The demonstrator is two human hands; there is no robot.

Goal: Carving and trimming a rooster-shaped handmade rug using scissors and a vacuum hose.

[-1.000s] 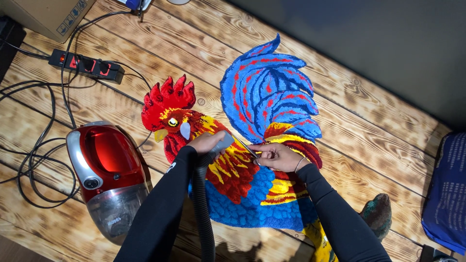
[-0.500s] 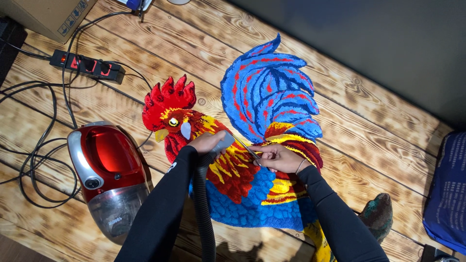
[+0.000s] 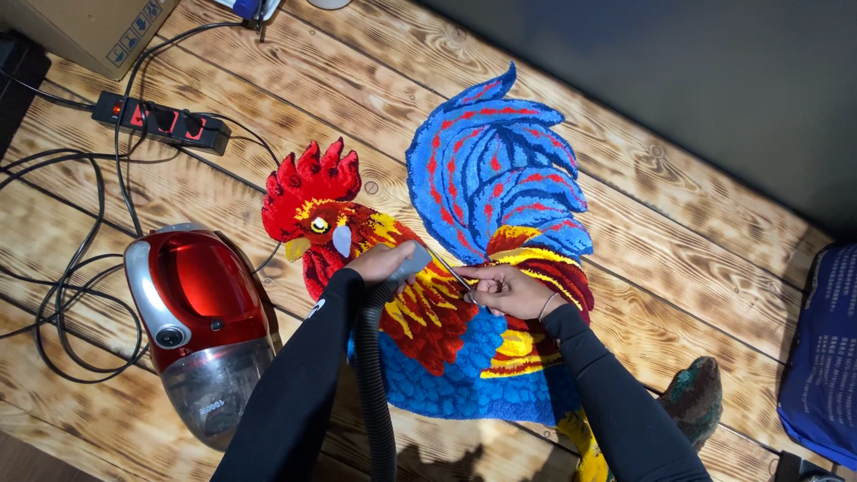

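We see a rooster rug (image 3: 464,357) lying flat on a plank floor (image 3: 678,259), its red comb pointing to the far left and its blue tail fanned toward the far side. Our left hand (image 3: 382,263) is closed around the grey nozzle (image 3: 412,261) of a black hose (image 3: 375,393), pressing it onto the rug's orange and yellow neck, just right of the head. The hose runs back toward us between our two black sleeves. Our right hand (image 3: 505,290) rests on the rug just right of the nozzle, fingers pinched shut on a thin metal tool (image 3: 453,273); we cannot tell what kind of tool it is. Its tip lies on the pile right beside the nozzle mouth, so the two hands are nearly touching.

To the left of the rug a red vacuum (image 3: 195,326) with a clear dust cup sits on the floor, close to our left sleeve. Black cables (image 3: 71,277) loop around it and lead to a power strip (image 3: 165,123) at the far left. A cardboard box (image 3: 94,31) stands in the far left corner. At the right edge lies a blue cushion (image 3: 821,357), and near it a small dark tufted piece (image 3: 694,402) rests on the planks beside our right arm
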